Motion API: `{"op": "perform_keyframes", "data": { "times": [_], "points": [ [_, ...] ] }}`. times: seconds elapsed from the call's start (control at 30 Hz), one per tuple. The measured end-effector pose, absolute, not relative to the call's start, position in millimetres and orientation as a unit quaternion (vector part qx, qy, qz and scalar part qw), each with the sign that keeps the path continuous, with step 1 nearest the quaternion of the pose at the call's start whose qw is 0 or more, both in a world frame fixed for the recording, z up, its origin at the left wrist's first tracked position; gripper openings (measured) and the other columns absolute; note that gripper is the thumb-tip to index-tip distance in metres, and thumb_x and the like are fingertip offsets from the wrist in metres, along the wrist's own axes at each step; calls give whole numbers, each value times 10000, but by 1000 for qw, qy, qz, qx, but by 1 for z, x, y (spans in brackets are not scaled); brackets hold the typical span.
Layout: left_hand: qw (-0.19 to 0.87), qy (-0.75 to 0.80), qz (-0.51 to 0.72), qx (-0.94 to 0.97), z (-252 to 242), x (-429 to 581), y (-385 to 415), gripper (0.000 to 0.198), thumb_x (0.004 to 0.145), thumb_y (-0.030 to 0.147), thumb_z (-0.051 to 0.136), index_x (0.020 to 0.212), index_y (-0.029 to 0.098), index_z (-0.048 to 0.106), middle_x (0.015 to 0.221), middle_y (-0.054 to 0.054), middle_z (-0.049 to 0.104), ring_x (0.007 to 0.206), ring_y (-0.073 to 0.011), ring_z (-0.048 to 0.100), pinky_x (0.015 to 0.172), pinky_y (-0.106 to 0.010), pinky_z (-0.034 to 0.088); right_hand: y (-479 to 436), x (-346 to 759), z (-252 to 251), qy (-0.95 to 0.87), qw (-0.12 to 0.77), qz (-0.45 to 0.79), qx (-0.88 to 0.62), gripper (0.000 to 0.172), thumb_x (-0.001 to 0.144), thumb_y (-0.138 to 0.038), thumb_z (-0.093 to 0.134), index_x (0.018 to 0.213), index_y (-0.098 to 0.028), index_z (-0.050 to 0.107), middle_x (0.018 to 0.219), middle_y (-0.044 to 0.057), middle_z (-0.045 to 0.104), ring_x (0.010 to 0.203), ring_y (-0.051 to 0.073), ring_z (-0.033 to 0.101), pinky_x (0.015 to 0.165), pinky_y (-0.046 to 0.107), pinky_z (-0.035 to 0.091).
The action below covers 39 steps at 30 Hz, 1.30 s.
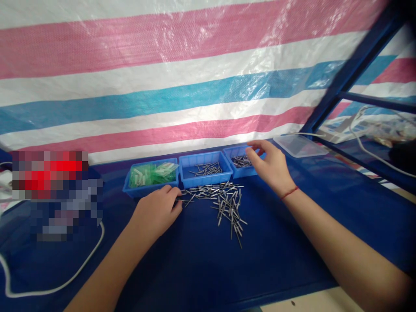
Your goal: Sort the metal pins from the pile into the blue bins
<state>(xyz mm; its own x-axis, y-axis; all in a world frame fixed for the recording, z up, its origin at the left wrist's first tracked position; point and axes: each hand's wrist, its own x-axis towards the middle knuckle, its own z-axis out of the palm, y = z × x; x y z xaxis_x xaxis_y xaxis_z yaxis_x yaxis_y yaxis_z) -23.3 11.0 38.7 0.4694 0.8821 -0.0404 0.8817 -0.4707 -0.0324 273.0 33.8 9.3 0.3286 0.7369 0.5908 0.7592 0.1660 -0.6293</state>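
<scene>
Your left hand (157,210) rests curled on the blue desk (201,268). Its fingertips touch the left end of the pile of pins (224,199). I cannot tell if it pinches one. Your right hand (271,167) is open and holds nothing, over the right tray (241,173) at the desk's back edge. The pins are thin, shiny metal. The trays are blue plastic. The green bags (151,173) in the left tray (146,190) look blurry.

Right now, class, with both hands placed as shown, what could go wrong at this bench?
The loose pile of thin metal pins lies unfenced on the blue tabletop; the left hand beside it could sweep some away. The right hand hovers over the right-hand blue plastic tray of pins and might tip it. The white cable looping by the left forearm may snag.
</scene>
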Motion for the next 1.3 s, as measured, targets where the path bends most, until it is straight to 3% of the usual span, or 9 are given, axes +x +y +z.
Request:
{"op": "perform_keyframes", "data": {
  "times": [0.23,0.43,0.7,0.93,1.13,1.3],
  "points": [
    [-28,-492,32,-870,32,-24,15,154,909,233,468,910,227,621,941,-42,619,781,-203,626,618,-268,429,13,236,11,-671,486,4,-559,186,839,-247,539,986,-178,627,882,65,665,763,193,572,713,333,443],
    [-23,-476,30,-879,30,-23,20,200,934,213,409,918,192,607,925,-63,629,813,-221,624,677,-294,445,-1,210,10,-766,450,45,-457,105,860,-160,522,862,-183,624,859,46,673,821,186,580,796,346,435],
    [-182,-426,-166,-871,22,-8,13,219,957,318,383,940,210,573,905,-16,645,853,-172,614,754,-268,430,-13,194,11,-803,417,118,-410,73,857,-202,572,871,-188,643,841,49,675,800,181,589,781,343,452],
    [-256,-409,-196,-854,17,6,2,252,947,370,400,948,204,589,856,-8,653,774,-162,598,719,-264,423,-16,189,6,-750,450,245,-419,108,867,-250,570,808,-192,641,744,17,632,647,123,543,595,250,437],
    [-251,-378,-201,-868,11,5,4,212,936,334,438,936,203,604,908,-18,638,847,-164,588,764,-267,416,-15,190,7,-737,461,262,-419,110,869,-243,556,812,-186,632,780,25,638,658,122,537,584,249,421],
    [-223,-412,-230,-853,14,4,5,213,926,352,457,918,201,607,855,-14,636,758,-151,588,699,-250,427,-14,192,8,-741,454,249,-427,96,878,-230,531,839,-188,608,755,19,609,641,124,523,572,250,414]
  ]
}}
